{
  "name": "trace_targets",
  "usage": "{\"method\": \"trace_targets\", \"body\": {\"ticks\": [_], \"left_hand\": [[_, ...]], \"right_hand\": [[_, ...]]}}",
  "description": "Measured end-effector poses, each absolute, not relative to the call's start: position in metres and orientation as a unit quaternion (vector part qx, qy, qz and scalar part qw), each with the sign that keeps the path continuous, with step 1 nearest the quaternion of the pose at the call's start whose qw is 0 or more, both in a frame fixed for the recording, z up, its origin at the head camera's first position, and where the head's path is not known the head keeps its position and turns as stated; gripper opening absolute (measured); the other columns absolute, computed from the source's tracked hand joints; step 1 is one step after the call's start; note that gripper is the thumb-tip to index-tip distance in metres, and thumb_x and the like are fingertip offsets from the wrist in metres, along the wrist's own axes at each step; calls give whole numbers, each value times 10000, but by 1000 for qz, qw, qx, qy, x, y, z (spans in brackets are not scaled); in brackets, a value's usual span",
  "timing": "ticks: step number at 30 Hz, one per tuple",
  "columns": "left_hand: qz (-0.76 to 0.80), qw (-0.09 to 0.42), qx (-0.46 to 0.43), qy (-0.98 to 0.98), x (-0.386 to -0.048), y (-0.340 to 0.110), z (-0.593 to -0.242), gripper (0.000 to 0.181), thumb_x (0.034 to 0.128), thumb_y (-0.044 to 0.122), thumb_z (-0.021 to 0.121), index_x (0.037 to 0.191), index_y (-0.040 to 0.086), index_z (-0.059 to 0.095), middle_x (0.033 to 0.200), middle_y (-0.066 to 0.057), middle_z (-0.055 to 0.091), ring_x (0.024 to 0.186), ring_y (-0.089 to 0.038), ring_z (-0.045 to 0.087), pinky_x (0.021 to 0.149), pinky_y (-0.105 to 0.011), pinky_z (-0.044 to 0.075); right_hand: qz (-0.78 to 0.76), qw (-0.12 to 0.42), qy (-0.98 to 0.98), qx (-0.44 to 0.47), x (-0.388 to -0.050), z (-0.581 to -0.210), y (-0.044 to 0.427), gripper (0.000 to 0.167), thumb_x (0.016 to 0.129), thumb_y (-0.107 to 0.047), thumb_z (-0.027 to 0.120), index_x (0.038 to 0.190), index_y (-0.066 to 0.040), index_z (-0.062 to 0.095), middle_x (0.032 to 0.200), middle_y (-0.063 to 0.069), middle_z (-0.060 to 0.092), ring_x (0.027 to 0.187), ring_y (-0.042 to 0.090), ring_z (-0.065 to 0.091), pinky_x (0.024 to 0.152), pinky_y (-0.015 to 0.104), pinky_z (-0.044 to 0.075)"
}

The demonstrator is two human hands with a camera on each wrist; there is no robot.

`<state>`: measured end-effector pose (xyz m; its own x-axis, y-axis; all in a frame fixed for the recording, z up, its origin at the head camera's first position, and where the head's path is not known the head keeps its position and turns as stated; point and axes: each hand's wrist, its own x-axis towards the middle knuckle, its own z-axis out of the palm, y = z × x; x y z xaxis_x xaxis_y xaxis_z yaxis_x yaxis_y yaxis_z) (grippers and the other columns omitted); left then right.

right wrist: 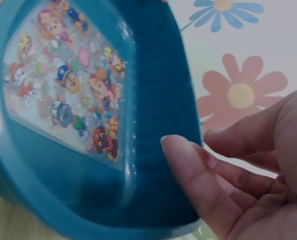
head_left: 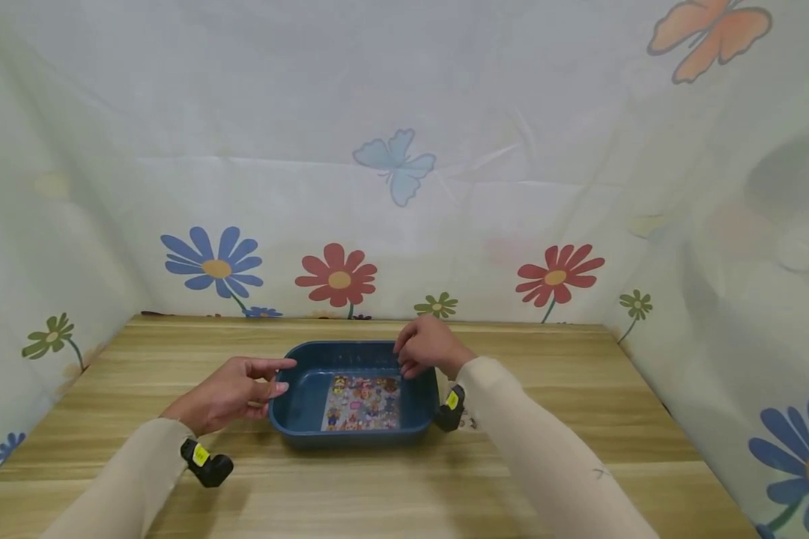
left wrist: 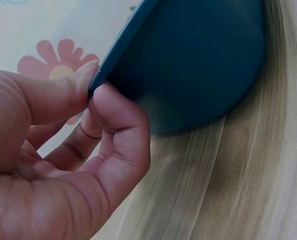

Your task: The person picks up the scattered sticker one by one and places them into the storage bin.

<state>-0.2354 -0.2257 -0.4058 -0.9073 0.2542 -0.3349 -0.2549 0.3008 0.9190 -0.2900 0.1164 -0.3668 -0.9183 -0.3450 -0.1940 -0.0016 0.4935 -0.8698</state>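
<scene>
The left hand (head_left: pixel 225 393) pinches the left rim of a dark blue, rounded rectangular plastic tub (head_left: pixel 303 404) on the pale wood-grain counter (head_left: pixel 297 494). A translucent rectangular sheet printed with colourful cartoon characters (head_left: pixel 362 404) lies on its floor. Well apart from the left, the right hand (head_left: pixel 431 346) grips the rim near the far right corner, forefinger inside.

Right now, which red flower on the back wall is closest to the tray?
In the head view, the left red flower: it's right behind the tray. The other red flower is farther right, past the right hand.
</scene>
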Motion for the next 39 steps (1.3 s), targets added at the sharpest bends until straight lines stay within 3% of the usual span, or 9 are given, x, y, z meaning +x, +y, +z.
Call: {"method": "trace_targets", "body": {"ticks": [18, 23, 30, 35, 39], "left_hand": [[592, 215, 6, 777, -236, -225, -406, 643, 990, 164, 716, 1571, 69, 456, 1072, -80, 513, 781, -195, 586, 696, -284, 552], [592, 214, 10, 777, -237, -226, -407, 649, 993, 171, 713, 1576, 69, 447, 1064, -76, 505, 759, -189, 567, 678, -278, 536], [595, 213, 10, 775, -236, -227, -406, 658, 990, 178, 718, 1578, 66, 443, 1061, -71, 507, 773, -181, 583, 690, -276, 552], [596, 214, 9, 774, -236, -227, -408, 660, 988, 176, 720, 1579, 75, 443, 1067, -72, 505, 783, -180, 594, 698, -278, 559], [593, 213, 8, 777, -237, -227, -409, 660, 986, 183, 724, 1578, 83, 449, 1067, -74, 506, 780, -187, 590, 694, -280, 556]], "right_hand": [[-517, 180, 831, -96, -287, -361, 141, 190, 958, 31, 627, 1107, 117, 708, 1060, 342, 714, 660, 201, 709, 664, 351, 639], [-517, 176, 832, -96, -287, -359, 147, 131, 948, 29, 634, 1023, 67, 735, 1012, 322, 719, 640, 191, 695, 641, 340, 633], [-519, 174, 831, -94, -288, -359, 161, 198, 943, 40, 629, 1098, 135, 708, 972, 310, 729, 608, 169, 686, 622, 329, 627], [-515, 170, 835, -93, -287, -362, 172, 171, 940, 40, 630, 1067, 122, 708, 873, 234, 736, 598, 160, 678, 627, 340, 629], [-514, 168, 836, -92, -286, -362, 179, 161, 934, 46, 629, 1058, 118, 701, 880, 255, 726, 597, 167, 676, 629, 355, 631]]}}
